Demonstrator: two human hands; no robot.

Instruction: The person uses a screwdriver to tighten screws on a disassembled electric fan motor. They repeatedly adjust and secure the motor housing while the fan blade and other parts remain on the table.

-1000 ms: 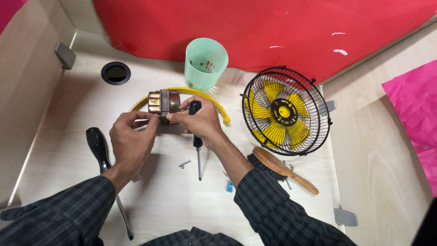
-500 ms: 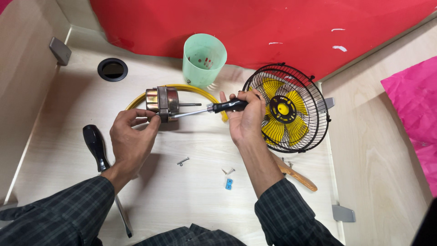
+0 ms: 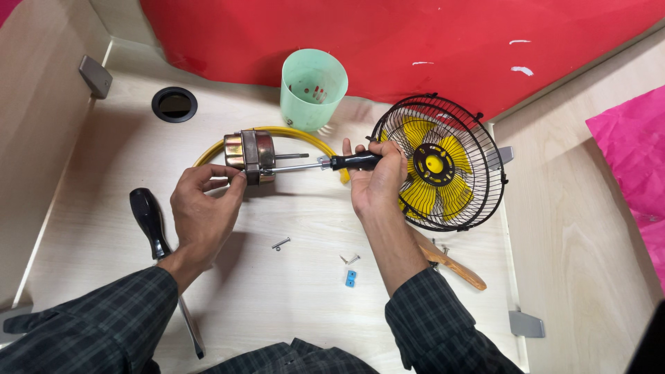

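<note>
Fingers of the left hand (image 3: 204, 211) are pinching the copper-wound fan motor (image 3: 251, 156) just above the desk (image 3: 291, 291) — bracing it. To its right, the right hand (image 3: 377, 181) is gripping the black-handled screwdriver (image 3: 325, 163), its tip lying level against the motor casing. Judging by this, keeping the shaft in line with the screw and the motor from twisting is mattering most — slips would strip it.
</note>
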